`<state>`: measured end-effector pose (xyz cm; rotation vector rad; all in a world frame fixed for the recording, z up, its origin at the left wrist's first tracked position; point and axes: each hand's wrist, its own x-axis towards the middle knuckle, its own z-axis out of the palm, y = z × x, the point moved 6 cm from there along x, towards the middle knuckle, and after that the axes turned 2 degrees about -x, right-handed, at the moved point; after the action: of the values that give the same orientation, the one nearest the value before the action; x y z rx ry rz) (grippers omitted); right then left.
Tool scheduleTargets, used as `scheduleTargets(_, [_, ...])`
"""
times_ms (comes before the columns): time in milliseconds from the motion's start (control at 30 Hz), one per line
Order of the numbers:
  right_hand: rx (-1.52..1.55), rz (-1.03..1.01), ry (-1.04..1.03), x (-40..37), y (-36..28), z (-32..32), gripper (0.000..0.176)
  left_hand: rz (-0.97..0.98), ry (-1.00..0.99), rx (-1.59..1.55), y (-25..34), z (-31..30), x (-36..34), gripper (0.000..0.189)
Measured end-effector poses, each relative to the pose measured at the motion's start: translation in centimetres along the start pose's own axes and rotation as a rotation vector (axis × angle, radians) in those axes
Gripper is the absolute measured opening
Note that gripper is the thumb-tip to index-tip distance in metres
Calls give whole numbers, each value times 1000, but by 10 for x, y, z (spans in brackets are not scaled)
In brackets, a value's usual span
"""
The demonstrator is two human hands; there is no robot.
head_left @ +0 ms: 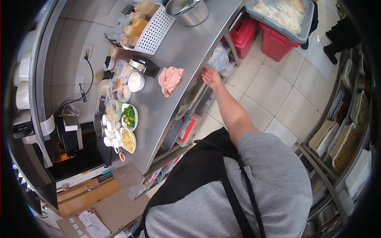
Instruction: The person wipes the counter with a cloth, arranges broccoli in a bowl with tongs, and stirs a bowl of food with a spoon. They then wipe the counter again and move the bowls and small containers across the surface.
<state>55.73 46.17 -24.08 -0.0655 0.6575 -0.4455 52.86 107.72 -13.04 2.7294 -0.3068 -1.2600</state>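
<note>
My right hand (pixel 211 77) reaches out at the front edge of the steel counter (pixel 190 47), with its fingers partly spread and nothing visible in them. Just beyond it, below the counter top, are clear plastic bags (pixel 219 58) on a lower shelf. A crumpled pink cloth (pixel 171 81) lies on the counter, a short way from my hand. My left hand is out of the picture.
Bowls of broccoli (pixel 128 116) and of chopped yellowish food (pixel 127 140) stand on the counter, near a white basket of bottles (pixel 154 33) and a steel pot (pixel 187 14). Red bins (pixel 274 43) stand on the floor. Another person's shoes (pixel 330 54) show at upper right.
</note>
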Motion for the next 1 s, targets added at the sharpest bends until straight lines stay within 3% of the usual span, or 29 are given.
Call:
scheduleTargets(67, [-38, 5, -18, 6, 5, -12, 36, 18, -19, -15, 21, 6, 1, 56])
scheduleTargets(200, [-172, 20, -12, 0, 10, -2, 31, 64, -53, -42, 5, 9, 8, 56])
scheduleTargets(267, [-140, 12, -117, 11, 14, -5, 27, 112, -60, -76, 8, 13, 9, 56])
scheduleTargets(333, [-160, -77, -162, 26, 9, -12, 24, 136, -18, -146, 15, 18, 8, 56])
scheduleTargets(433, [-115, -29, -134, 19, -2, 4, 21, 53, 125, -164, 51, 9, -7, 56])
scheduleTargets(500, [-549, 80, -37, 30, -11, -17, 13, 81, 125, -141, 45, 20, 6, 63])
scheduleTargets(767, [-940, 85, 107, -11, -50, -54, 12, -88, 84, -190, 2, 62, 14, 65])
scheduleTargets(867, [-995, 20, 197, -32, -69, -75, 13, -106, 42, -124, -18, 78, 12, 65])
scheduleTargets(933, [-991, -188, 282, -34, -99, -83, 13, -131, 9, -127, -22, 77, 9, 65])
scheduleTargets(1000, [-841, -351, 183, -22, -133, -84, 14, -123, 4, -88, -31, 82, 12, 65])
